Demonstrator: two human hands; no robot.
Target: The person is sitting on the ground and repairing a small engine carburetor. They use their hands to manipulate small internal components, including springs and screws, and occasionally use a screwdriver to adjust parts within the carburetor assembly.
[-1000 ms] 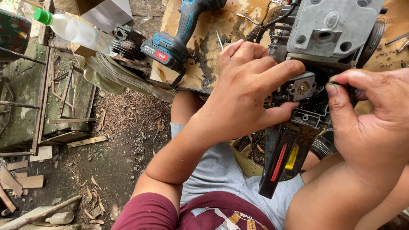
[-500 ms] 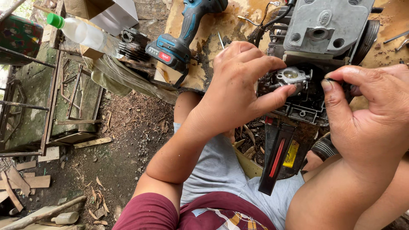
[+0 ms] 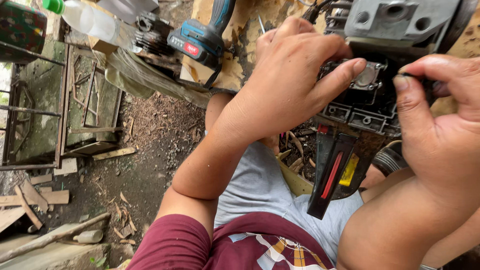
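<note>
Person's left hand (image 3: 292,75) curls over a grey and black small engine body (image 3: 380,60) resting on the stained wooden counter (image 3: 240,35), thumb pressing a round metal part (image 3: 369,76), likely to steady it. Right hand (image 3: 440,125) pinches closed on something small at the engine's side; what it grips can't be told. A blue cordless drill (image 3: 202,37) and clear plastic bottle with green cap (image 3: 90,20) lie just left, within reach.

Left hand (image 3: 290,80) curled, right hand (image 3: 440,130) pinching.
</note>
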